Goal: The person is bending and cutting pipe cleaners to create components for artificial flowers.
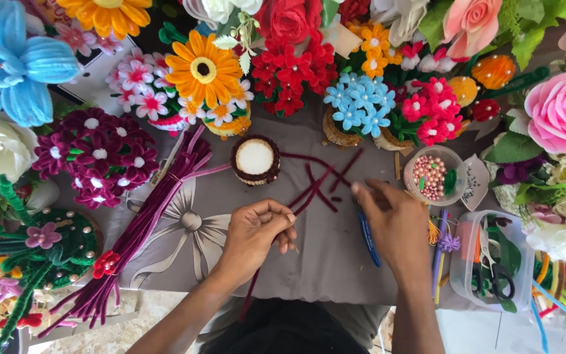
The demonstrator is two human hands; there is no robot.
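Seen from above, a desk covered in grey cloth is ringed by handmade pipe-cleaner flowers. At far left sit a fluffy blue flower and a cluster of dark purple flowers. A long bundle of maroon pipe cleaners runs diagonally from lower left up toward the middle. Beside its upper end stands a small round container with a white top. Below it, the left hand has its fingers clenched around a single maroon pipe cleaner, which hangs down toward the person's lap. Just right of that hand, several cut maroon pieces lie crossed on the cloth. The right hand reaches over them, fingertips pinched together at one piece; whether it actually grasps it is unclear. A blue tool lies partly under this hand. Farther right are a clear cup of pink beads and a clear box holding scissors.
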